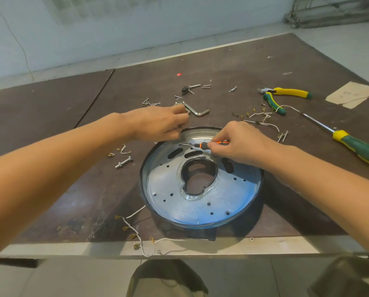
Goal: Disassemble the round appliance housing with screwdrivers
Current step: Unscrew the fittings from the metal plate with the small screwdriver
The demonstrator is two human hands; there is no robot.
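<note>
The round appliance housing (pixel 179 211) lies open side up on the brown table, a shiny perforated metal plate inside a dark rim with an irregular hole in the middle. My right hand (pixel 239 144) hovers over its far side and pinches a small orange-and-black screwdriver (pixel 202 145). The screwdriver lies nearly level, tip pointing left at a hole near the far rim. My left hand (pixel 157 123) is just beyond the far left rim with its fingers curled. Its fingertips are by the end of a bent hex key (pixel 198 112), and what they hold is hidden.
Loose screws (pixel 151 102) lie beyond my left hand. Yellow-green pliers (pixel 286 93) and a large green-yellow screwdriver (pixel 359 146) lie at the right. A bolt (pixel 123 162) and white wires with brass terminals (pixel 136 232) lie left of and in front of the housing.
</note>
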